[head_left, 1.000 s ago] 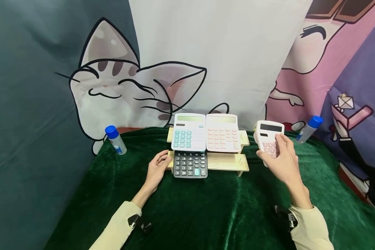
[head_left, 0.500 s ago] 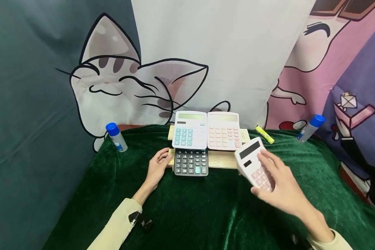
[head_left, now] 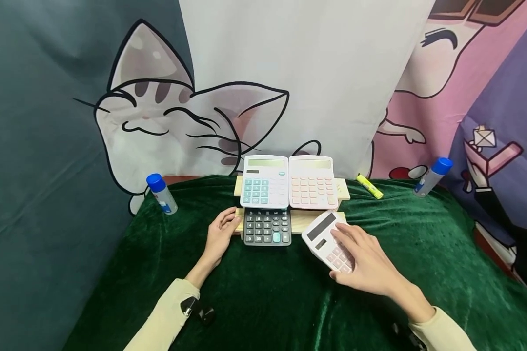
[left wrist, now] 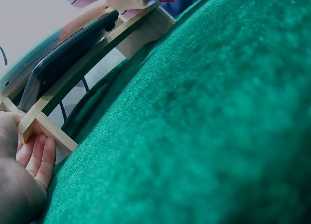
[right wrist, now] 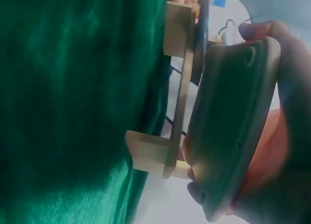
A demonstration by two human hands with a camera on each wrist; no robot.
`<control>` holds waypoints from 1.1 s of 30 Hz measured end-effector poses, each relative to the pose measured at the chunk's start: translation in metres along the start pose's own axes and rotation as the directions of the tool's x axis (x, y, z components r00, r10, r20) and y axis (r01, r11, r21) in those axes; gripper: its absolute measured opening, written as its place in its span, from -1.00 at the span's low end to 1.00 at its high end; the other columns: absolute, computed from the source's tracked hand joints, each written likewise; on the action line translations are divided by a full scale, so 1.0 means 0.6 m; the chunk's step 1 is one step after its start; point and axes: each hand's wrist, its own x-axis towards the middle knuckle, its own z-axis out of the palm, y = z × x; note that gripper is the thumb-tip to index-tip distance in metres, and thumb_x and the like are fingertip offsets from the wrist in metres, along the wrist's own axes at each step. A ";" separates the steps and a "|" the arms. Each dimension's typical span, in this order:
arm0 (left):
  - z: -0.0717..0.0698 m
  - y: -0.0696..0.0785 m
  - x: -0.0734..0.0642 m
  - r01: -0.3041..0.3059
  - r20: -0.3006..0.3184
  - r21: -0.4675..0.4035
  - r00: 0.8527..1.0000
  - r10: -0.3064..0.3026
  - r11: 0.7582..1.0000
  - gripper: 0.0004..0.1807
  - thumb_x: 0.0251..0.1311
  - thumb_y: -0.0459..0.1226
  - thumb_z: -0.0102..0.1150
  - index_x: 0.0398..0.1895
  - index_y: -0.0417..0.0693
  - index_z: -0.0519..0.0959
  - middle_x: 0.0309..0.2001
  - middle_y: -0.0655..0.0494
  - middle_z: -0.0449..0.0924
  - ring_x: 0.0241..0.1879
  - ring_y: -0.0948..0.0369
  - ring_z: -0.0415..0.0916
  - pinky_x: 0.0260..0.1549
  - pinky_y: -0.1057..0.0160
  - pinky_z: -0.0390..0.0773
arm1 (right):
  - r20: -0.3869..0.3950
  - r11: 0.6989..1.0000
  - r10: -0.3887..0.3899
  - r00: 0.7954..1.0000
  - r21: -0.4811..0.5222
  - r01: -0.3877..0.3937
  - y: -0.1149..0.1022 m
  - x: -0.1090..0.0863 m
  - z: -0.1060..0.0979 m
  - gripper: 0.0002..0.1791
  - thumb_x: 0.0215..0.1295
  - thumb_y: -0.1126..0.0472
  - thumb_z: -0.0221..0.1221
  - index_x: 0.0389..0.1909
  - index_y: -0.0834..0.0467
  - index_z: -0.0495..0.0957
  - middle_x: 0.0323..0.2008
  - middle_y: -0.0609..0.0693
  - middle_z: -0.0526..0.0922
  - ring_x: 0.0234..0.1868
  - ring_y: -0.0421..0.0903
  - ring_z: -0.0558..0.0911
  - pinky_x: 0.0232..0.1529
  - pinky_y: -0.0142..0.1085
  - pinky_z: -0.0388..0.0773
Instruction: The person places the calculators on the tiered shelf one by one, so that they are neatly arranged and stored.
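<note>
My right hand (head_left: 369, 262) grips a white calculator (head_left: 321, 233) with pink keys, tilted, in front of the lower shelf's right part. The right wrist view shows the calculator's back (right wrist: 228, 122) with fingers and thumb around its edges. My left hand (head_left: 219, 237) holds the left end of a two-step wooden stand (head_left: 305, 220); in the left wrist view its fingers (left wrist: 43, 158) curl around the wooden end piece. On the upper step lean a white calculator with teal keys (head_left: 277, 184) and one with pink keys (head_left: 312, 201). A black calculator (head_left: 258, 240) rests on the lower step's left side.
A spray bottle with a blue cap (head_left: 162, 195) stands at the left, and a similar bottle (head_left: 431, 179) at the right. A yellow-green stick-like item (head_left: 370, 186) lies behind the right side. Green velvet cloth (head_left: 263, 302) covers the table before a cartoon curtain (head_left: 334, 73).
My right hand has carried the calculator from the far right leftward to the stand, tilting it. The yellow-green item behind it has come into view. My left hand stays on the stand.
</note>
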 end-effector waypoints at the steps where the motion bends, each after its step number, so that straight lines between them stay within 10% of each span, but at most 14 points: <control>1: 0.000 0.000 0.000 -0.005 0.001 0.002 1.000 0.005 1.000 -0.49 0.38 -0.26 0.19 0.34 -0.21 0.41 0.13 -0.19 0.55 -0.14 0.23 0.60 -0.26 0.37 0.66 | -0.003 1.000 0.002 1.000 -0.006 -0.002 0.000 0.005 0.004 0.05 -0.11 -0.23 0.45 0.44 0.04 0.31 0.43 0.04 0.29 0.36 0.06 0.28 0.16 0.09 0.25; 25: 0.000 0.002 0.002 0.033 0.013 0.009 0.999 -0.033 0.999 -0.46 0.40 -0.22 0.17 0.39 -0.19 0.37 0.18 -0.15 0.54 -0.07 0.16 0.60 -0.24 0.37 0.67 | -0.068 0.960 0.280 0.958 -0.005 -0.281 -0.052 0.090 0.063 -0.06 0.05 -0.47 0.24 0.29 0.08 0.35 0.41 0.25 0.22 0.35 0.34 0.21 0.12 0.29 0.29; 33: -0.001 -0.004 0.002 0.003 0.002 0.018 1.000 -0.003 1.000 -0.50 0.39 -0.20 0.19 0.34 -0.14 0.42 0.15 -0.16 0.56 -0.13 0.26 0.60 -0.24 0.36 0.67 | 0.094 0.975 0.220 0.971 -0.004 -0.221 -0.036 0.080 0.040 0.10 0.07 -0.50 0.22 0.51 0.06 0.20 0.53 0.29 0.03 0.42 0.36 0.17 0.31 0.33 0.20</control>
